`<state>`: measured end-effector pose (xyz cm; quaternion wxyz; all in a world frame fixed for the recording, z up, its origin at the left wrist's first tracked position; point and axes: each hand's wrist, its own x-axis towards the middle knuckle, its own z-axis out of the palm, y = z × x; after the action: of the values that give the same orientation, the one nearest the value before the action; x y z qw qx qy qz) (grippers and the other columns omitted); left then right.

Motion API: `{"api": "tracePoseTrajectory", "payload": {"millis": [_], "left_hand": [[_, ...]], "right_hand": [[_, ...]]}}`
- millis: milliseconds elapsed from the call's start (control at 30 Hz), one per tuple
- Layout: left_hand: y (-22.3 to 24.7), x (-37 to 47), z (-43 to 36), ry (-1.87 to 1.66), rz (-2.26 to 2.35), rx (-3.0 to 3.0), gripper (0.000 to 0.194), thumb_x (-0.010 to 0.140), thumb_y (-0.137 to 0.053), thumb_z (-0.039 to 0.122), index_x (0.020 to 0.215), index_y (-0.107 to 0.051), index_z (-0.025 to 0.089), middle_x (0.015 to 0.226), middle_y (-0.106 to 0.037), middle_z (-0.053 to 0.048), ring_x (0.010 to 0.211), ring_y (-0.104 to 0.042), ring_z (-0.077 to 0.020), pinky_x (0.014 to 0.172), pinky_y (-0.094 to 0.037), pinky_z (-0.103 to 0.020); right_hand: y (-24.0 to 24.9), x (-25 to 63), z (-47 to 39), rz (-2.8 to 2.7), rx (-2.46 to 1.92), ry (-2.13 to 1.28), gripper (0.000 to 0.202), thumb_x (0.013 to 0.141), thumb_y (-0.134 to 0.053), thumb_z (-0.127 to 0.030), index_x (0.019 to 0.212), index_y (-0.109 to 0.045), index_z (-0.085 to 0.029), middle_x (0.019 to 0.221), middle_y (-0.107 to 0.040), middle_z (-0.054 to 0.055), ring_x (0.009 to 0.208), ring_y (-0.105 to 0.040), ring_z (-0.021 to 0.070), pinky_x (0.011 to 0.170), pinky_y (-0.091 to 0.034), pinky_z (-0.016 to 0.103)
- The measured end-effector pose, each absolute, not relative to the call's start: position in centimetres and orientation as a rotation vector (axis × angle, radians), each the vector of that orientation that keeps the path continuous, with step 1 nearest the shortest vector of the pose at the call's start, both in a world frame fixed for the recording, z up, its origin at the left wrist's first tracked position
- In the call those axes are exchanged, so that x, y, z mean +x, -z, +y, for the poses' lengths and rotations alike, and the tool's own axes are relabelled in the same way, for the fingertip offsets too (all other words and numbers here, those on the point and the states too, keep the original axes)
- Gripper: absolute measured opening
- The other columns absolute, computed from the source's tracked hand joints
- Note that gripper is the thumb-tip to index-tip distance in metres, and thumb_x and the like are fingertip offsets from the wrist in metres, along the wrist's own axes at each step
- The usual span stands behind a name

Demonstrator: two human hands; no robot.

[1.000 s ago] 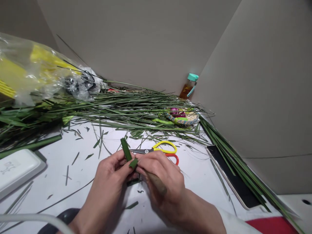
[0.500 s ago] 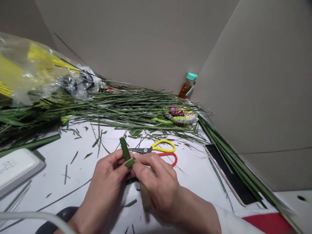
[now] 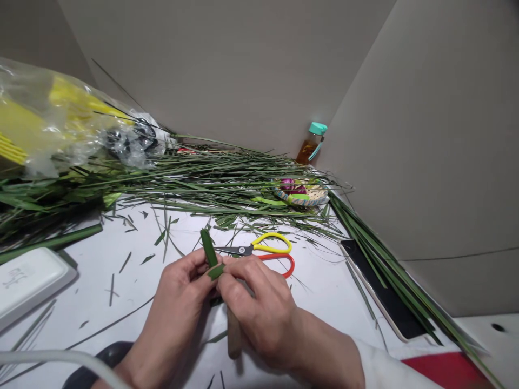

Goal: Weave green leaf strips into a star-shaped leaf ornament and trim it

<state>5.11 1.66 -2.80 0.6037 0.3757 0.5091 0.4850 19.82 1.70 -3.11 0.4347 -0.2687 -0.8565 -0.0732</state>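
Note:
Between my two hands is a folded strip of green leaf [image 3: 208,248], one end standing up and a short flap lying across the fingers. My left hand [image 3: 180,292] pinches it from the left. My right hand [image 3: 259,302] is closed at the flap's right end, its thumb and index finger on the leaf. A brownish stick-like piece [image 3: 234,335] sticks out below the right fingers; its upper part is hidden by them. Just beyond my hands lie scissors [image 3: 243,250] with one yellow and one red handle, partly covered by the right hand.
Long green leaf blades [image 3: 211,173] are heaped across the back, with a clear plastic bag [image 3: 60,119] at left. A small woven basket [image 3: 320,195] and a bottle [image 3: 310,146] stand behind. A dark-screened tablet [image 3: 385,292] lies right, a white device [image 3: 32,281] left.
The brownish piece under my right hand has swung slightly left and shows more upright. Both hands keep hold of the leaf strip in nearly the same spot.

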Motion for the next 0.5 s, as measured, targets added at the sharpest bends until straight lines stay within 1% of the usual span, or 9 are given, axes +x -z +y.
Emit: {"api": "tracePoseTrajectory", "payload": {"millis": [167,400,500], "left_hand": [[2.69,5.18,1.46,-1.128,1.178,0.853,0.019,0.07,-0.072,0.015,0.085,-0.08,0.025,0.088,-0.082,0.0,0.093,-0.074,-0.0236,0.08,-0.052,-0.031],[2.66,5.21,1.73,-1.131,1.182,0.86,0.018,0.069,-0.071,0.014,0.083,-0.079,0.023,0.084,-0.082,-0.001,0.089,-0.075,-0.0244,0.075,-0.052,-0.031],[2.78,5.06,1.77,-1.134,1.183,0.875,0.018,0.069,-0.07,0.014,0.082,-0.079,0.023,0.082,-0.082,-0.001,0.089,-0.074,-0.025,0.076,-0.053,-0.031]], "right_hand": [[3.03,19.69,1.58,-2.142,-0.675,0.194,0.029,0.101,-0.035,-0.005,0.1,-0.064,-0.007,0.087,-0.07,0.014,0.082,-0.065,0.0203,0.072,-0.058,0.03],[3.15,19.64,1.55,-2.147,-0.671,0.239,0.029,0.101,-0.036,-0.007,0.101,-0.065,-0.007,0.086,-0.07,0.013,0.083,-0.065,0.0213,0.071,-0.058,0.031],[3.08,19.68,1.55,-2.146,-0.653,0.265,0.029,0.101,-0.035,-0.006,0.102,-0.064,-0.007,0.086,-0.069,0.013,0.083,-0.066,0.0209,0.071,-0.058,0.031]]}}
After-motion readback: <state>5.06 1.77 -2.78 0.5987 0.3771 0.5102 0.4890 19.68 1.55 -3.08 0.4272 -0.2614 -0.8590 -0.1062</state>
